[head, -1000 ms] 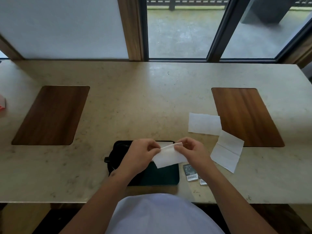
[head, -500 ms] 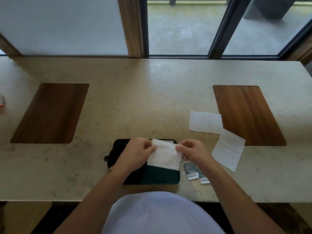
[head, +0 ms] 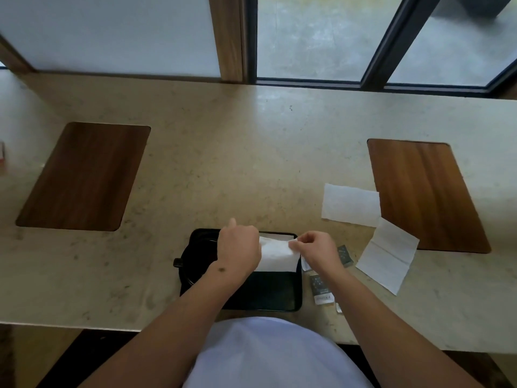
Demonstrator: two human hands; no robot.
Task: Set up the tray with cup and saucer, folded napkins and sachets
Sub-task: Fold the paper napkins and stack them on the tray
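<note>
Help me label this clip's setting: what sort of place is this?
Probably a hotel room or café window counter: a long stone-look counter with inset wooden panels runs under large windows facing a terrace, and a black serving tray is being set with a napkin.
</note>
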